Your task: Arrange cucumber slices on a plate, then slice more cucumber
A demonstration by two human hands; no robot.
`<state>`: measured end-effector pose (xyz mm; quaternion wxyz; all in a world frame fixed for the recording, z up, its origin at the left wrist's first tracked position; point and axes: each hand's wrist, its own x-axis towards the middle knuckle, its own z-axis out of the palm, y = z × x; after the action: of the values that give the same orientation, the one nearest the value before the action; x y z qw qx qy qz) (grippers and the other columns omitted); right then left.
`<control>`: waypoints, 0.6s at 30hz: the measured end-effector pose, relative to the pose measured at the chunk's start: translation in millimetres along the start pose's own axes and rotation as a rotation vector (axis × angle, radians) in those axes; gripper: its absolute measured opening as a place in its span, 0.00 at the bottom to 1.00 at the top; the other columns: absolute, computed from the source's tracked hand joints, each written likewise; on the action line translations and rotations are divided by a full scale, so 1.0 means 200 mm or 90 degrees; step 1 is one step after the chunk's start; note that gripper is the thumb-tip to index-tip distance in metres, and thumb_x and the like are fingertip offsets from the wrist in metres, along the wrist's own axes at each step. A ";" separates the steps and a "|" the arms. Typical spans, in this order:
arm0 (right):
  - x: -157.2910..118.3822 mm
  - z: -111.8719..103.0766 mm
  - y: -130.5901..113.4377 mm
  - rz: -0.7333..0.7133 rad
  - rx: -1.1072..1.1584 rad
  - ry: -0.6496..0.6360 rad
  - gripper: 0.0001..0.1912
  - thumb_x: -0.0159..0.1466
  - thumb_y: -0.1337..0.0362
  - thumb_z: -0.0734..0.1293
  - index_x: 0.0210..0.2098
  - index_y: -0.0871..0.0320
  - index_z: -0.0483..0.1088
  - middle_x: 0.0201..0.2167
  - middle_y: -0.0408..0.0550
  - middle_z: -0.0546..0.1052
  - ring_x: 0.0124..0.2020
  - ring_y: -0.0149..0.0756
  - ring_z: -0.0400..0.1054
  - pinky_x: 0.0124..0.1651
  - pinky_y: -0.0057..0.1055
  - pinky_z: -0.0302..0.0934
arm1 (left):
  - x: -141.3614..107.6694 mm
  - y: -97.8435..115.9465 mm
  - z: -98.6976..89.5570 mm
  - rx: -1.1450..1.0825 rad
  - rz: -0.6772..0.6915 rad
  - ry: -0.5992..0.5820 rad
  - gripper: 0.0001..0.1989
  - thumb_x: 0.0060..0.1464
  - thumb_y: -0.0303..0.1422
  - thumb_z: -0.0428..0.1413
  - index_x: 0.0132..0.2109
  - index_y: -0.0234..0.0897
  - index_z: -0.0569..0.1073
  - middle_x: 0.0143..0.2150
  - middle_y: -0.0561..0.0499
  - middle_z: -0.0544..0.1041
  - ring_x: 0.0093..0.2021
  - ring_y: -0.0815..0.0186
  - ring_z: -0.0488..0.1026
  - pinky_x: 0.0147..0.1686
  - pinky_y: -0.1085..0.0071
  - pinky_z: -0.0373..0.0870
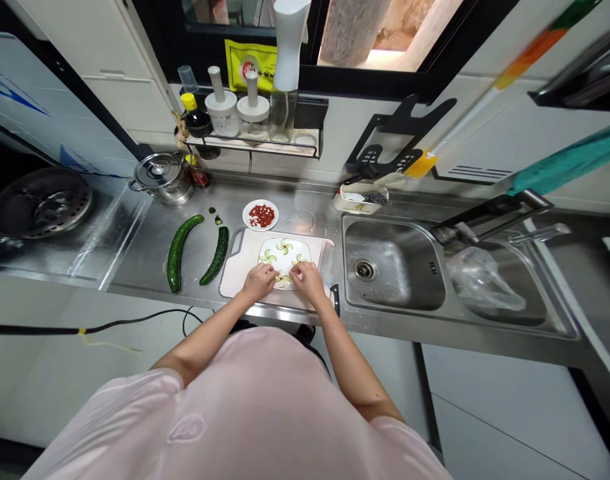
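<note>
A white squarish plate (287,251) lies on the pale cutting board (235,275). On it thin green-edged cucumber slices (284,247) form several small pinwheels, some with a red centre. My left hand (259,281) is over the plate's near left edge, fingertips pinched together beside the nearest pinwheel. Opposite it, my right hand (307,281) has its fingers curled in a pinch at the plate's right side. Whatever either hand holds is too small to make out. A small round plate (246,222) of chopped red pieces (261,215) stands behind the board.
Left of the board lie a whole cucumber (177,257), a cut cucumber (216,257) and small cucumber ends (218,220). A black knife handle (335,300) shows at the board's right edge, near the sink (395,267). A lidded steel pot (162,177) stands back left.
</note>
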<state>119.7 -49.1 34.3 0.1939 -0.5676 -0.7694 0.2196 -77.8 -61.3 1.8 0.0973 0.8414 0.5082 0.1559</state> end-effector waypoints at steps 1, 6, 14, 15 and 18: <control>0.00 -0.01 -0.01 -0.001 0.009 0.006 0.06 0.63 0.63 0.61 0.32 0.56 0.68 0.32 0.46 0.71 0.38 0.38 0.59 0.41 0.30 0.51 | 0.00 0.00 -0.01 -0.001 -0.003 0.002 0.13 0.57 0.28 0.49 0.44 0.41 0.76 0.40 0.47 0.72 0.42 0.62 0.66 0.41 0.67 0.64; -0.02 -0.04 -0.04 -0.008 0.048 0.027 0.07 0.63 0.63 0.61 0.32 0.56 0.68 0.31 0.47 0.71 0.38 0.38 0.60 0.42 0.31 0.52 | 0.02 -0.02 -0.05 -0.020 -0.037 0.033 0.13 0.58 0.28 0.49 0.46 0.40 0.75 0.41 0.47 0.72 0.43 0.62 0.66 0.43 0.67 0.64; -0.05 -0.03 -0.03 -0.005 0.095 0.070 0.09 0.64 0.61 0.59 0.32 0.56 0.69 0.30 0.47 0.71 0.37 0.37 0.62 0.44 0.32 0.54 | 0.13 -0.13 -0.11 -0.073 -0.190 0.119 0.14 0.58 0.31 0.48 0.47 0.39 0.75 0.41 0.47 0.74 0.44 0.62 0.67 0.45 0.67 0.64; -0.06 -0.03 -0.03 -0.001 0.098 0.074 0.09 0.64 0.61 0.59 0.33 0.56 0.69 0.30 0.47 0.71 0.37 0.37 0.62 0.44 0.33 0.54 | 0.15 -0.15 -0.11 -0.077 -0.216 0.133 0.14 0.58 0.31 0.48 0.47 0.39 0.75 0.42 0.47 0.74 0.45 0.61 0.67 0.45 0.67 0.64; -0.06 -0.03 -0.02 0.005 0.106 0.083 0.09 0.64 0.62 0.59 0.33 0.56 0.69 0.31 0.47 0.71 0.37 0.37 0.63 0.44 0.33 0.55 | 0.24 -0.22 -0.13 -0.080 -0.293 0.160 0.14 0.58 0.31 0.48 0.47 0.38 0.74 0.42 0.47 0.74 0.44 0.61 0.67 0.46 0.66 0.64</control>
<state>122.5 -62.0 41.0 0.2891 -0.5657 -0.7321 0.2459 -102.8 1.1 19.0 0.1186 0.6704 0.6833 0.2640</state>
